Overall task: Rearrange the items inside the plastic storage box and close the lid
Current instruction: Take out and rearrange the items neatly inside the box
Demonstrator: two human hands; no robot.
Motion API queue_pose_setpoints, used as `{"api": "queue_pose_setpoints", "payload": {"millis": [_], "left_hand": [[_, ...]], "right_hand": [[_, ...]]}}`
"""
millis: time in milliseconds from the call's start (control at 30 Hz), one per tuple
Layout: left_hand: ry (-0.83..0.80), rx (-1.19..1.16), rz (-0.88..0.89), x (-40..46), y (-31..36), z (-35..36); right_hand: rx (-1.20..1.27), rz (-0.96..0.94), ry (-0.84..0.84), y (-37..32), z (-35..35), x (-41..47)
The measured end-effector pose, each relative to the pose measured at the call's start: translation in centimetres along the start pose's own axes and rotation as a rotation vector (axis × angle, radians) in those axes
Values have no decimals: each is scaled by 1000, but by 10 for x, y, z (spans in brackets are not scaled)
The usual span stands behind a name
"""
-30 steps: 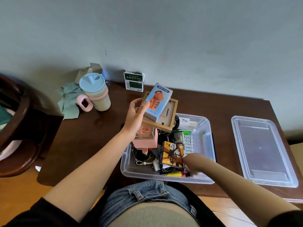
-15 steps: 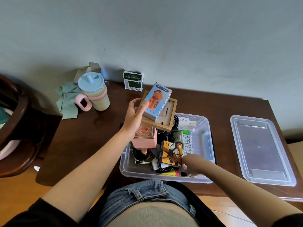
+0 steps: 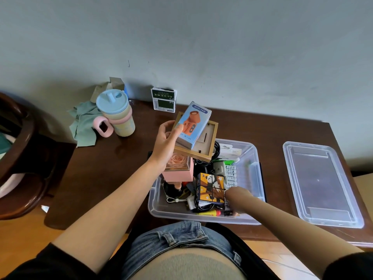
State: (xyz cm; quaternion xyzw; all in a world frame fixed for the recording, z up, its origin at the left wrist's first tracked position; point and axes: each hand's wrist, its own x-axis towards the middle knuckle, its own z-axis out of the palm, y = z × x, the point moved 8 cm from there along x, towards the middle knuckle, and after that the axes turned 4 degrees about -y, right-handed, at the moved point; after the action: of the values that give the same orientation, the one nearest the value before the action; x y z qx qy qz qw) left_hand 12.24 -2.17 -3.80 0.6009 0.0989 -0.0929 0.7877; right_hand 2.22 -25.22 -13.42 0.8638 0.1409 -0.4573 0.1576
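A clear plastic storage box (image 3: 253,156) sits on the dark wooden table at its near edge, full of small items. My left hand (image 3: 166,139) holds a blue mini fan box (image 3: 192,125) together with a wooden picture frame (image 3: 209,142) above the box's left end. Below them stands a pink box with a rose (image 3: 178,168). My right hand (image 3: 236,198) reaches down into the near right corner of the box beside a panda puzzle cube (image 3: 211,187); its fingers are hidden among the items. The clear lid (image 3: 321,183) lies flat to the right.
A pastel cup with a blue lid (image 3: 117,113) and a green cloth (image 3: 84,126) sit at the table's back left. A small green-and-white carton (image 3: 163,99) leans on the wall. A dark wooden chair (image 3: 22,150) stands left of the table.
My right hand has shifted slightly inside the box's near right corner. My left hand keeps the fan box and frame in nearly the same place.
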Motion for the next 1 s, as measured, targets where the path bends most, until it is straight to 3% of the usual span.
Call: {"api": "queue_pose_setpoints", "payload": {"millis": [200,433,1000], "left_hand": [[6,9,4,-1,2,0],[2,14,7,-2,3,2],[-2,-4,0,0,1,1]], "right_hand": [[-20,1,11,-1,1,1],[123,9,86,10,-11,2],[242,84,-39,3,-8,1]]}}
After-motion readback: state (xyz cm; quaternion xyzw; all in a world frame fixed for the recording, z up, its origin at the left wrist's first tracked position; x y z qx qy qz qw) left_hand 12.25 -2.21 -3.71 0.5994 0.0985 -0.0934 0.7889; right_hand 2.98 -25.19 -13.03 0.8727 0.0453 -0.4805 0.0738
